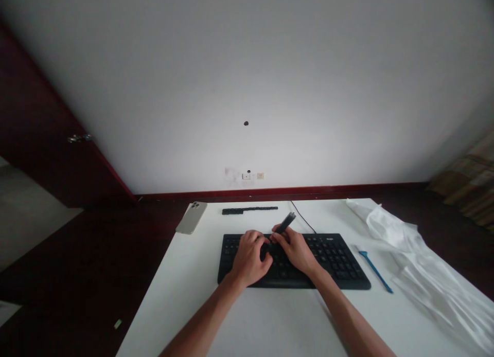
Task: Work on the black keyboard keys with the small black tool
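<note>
Both hands over the keyboard (339, 264), mid-surface. Right hand (295, 249) closed on a dark tool (285, 223) — probably a keycap puller. Left hand (249, 256) curled, pinching at a key; hold unclear. Step: working keys loose. Next calls for a steady, straight lift.

On the white rectangular worktop (270, 321) lies a flat black computer keyboard (332, 259). The left hand (249, 259) rests curled on its middle keys, touching the right hand (295, 249), whose grip closes on a slim dark stick-shaped tool (284, 223) tilted toward 1 o'clock. A pale smartphone (191, 218) lies at 10 o'clock, a thin blue plastic pry tool (375, 271) at 3 o'clock, beside crumpled white cloth (409, 249).
</note>
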The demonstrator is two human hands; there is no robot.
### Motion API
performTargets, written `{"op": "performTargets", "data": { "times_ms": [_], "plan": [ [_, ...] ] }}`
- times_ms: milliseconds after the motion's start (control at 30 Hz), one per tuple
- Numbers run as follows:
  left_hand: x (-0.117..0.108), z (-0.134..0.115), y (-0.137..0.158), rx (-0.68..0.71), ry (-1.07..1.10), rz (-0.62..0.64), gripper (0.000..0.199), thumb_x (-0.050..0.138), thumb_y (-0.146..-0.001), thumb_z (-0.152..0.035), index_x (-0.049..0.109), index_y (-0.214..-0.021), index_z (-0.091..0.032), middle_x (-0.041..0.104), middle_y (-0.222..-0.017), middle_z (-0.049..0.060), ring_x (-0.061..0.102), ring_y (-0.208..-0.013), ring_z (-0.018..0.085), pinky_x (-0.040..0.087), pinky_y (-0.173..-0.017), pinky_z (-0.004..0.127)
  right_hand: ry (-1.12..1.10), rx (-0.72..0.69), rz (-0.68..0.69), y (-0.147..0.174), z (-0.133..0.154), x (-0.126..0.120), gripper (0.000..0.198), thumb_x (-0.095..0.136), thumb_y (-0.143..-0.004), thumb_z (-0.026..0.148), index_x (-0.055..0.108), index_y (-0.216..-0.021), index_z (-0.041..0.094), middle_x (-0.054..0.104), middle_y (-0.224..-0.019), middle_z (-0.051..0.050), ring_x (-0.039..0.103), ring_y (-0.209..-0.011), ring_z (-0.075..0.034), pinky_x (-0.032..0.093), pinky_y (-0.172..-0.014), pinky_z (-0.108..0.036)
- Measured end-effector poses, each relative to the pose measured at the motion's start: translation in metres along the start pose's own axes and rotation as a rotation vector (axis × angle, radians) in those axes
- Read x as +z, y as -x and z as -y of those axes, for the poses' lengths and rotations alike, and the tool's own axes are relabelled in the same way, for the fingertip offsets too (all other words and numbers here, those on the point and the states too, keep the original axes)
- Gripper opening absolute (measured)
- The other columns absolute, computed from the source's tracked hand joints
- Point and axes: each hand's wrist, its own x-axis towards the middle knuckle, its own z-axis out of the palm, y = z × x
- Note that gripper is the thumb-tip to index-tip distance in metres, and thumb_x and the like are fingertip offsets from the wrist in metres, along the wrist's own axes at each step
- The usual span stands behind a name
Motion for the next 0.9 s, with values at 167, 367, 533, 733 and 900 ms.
{"op": "performTargets", "data": {
  "times_ms": [167, 367, 533, 733, 900],
  "plan": [
    [-0.002, -0.001, 0.003, 0.007, -0.019, -0.022, 0.026, 0.064, -0.083, -0.016, 0.066, -0.109, -0.021, 0.059, -0.116, 0.008, 0.053, -0.115, 0.027, 0.047, -0.103, 0.047, 0.042, -0.002, 0.019, 0.000, 0.002, 0.001, 0.026, 0.053, -0.100, 0.040, 0.063, -0.113, 0.020, 0.077, -0.090, -0.006, 0.074, -0.087, -0.025, 0.053, -0.084, -0.035],
    [-0.010, -0.001, 0.008, 0.002, 0.001, -0.063, 0.028, 0.063, -0.086, -0.014, 0.069, -0.112, -0.023, 0.059, -0.117, 0.008, 0.053, -0.116, 0.026, 0.046, -0.103, 0.047, 0.167, -0.062, 0.080, 0.001, 0.012, 0.002, 0.022, 0.052, -0.101, 0.036, 0.065, -0.111, 0.022, 0.077, -0.092, -0.005, 0.073, -0.086, -0.025, 0.052, -0.081, -0.035],
    [-0.010, 0.001, 0.009, 0.021, 0.014, -0.064, 0.024, 0.066, -0.085, -0.015, 0.075, -0.105, -0.026, 0.060, -0.118, 0.007, 0.052, -0.118, 0.026, 0.045, -0.105, 0.046, 0.182, -0.157, 0.176, 0.001, 0.017, -0.003, 0.019, 0.049, -0.102, 0.031, 0.065, -0.110, 0.023, 0.076, -0.100, -0.006, 0.073, -0.093, -0.025, 0.050, -0.086, -0.034],
    [-0.005, 0.001, 0.009, 0.042, -0.023, 0.005, 0.031, 0.068, -0.087, -0.020, 0.076, -0.116, -0.030, 0.062, -0.116, 0.006, 0.054, -0.114, 0.026, 0.046, -0.102, 0.047, 0.054, -0.140, 0.200, -0.001, 0.006, -0.015, 0.019, 0.052, -0.103, 0.036, 0.065, -0.105, 0.022, 0.074, -0.098, -0.005, 0.069, -0.094, -0.024, 0.050, -0.091, -0.036],
    [-0.004, 0.002, 0.010, 0.039, -0.031, 0.010, 0.031, 0.067, -0.088, -0.020, 0.075, -0.116, -0.030, 0.062, -0.113, 0.005, 0.055, -0.112, 0.025, 0.048, -0.100, 0.045, -0.062, -0.107, 0.201, -0.003, -0.002, -0.014, 0.022, 0.053, -0.102, 0.040, 0.064, -0.100, 0.022, 0.072, -0.095, -0.005, 0.067, -0.093, -0.024, 0.051, -0.090, -0.036]
  ]
}}
